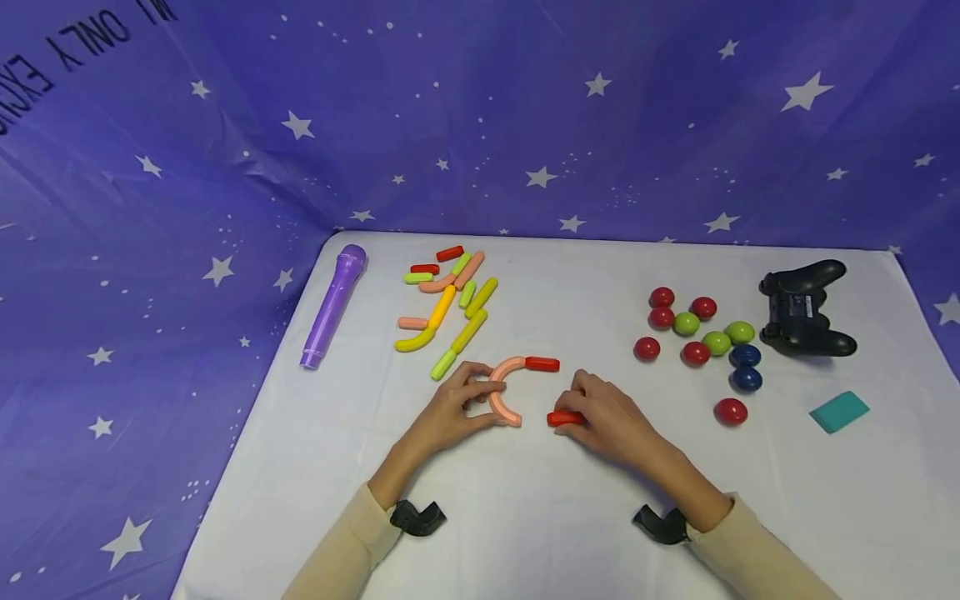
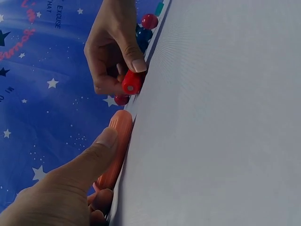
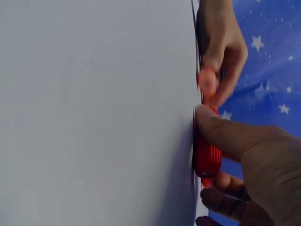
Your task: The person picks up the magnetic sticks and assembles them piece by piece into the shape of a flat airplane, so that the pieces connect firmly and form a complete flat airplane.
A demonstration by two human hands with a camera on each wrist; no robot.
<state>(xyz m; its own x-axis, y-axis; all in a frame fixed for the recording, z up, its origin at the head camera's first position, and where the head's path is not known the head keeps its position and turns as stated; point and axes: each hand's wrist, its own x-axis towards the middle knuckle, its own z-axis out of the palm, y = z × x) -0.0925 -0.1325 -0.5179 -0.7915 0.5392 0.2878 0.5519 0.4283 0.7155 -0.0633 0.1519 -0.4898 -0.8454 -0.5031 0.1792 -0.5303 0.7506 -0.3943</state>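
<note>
In the head view, my left hand (image 1: 452,410) grips a curved peach piece (image 1: 508,367) shaped like a C, fingers on its outer side and thumb near its lower end. A short red stick (image 1: 543,364) joins the upper end of the curve and points right. My right hand (image 1: 613,419) pinches another short red stick (image 1: 562,418), a gap away from the curve's lower end. The left wrist view shows the thumb along the ribbed peach piece (image 2: 121,136). In the right wrist view, the thumb presses on the red stick (image 3: 208,153), low over the white cloth.
Several joined and loose coloured sticks (image 1: 442,308) lie at back left, beside a purple toy microphone (image 1: 334,308). At right are several red, green and blue balls (image 1: 694,353), a black game controller (image 1: 802,308) and a teal block (image 1: 840,412). A starry curtain (image 1: 480,117) stands behind the table.
</note>
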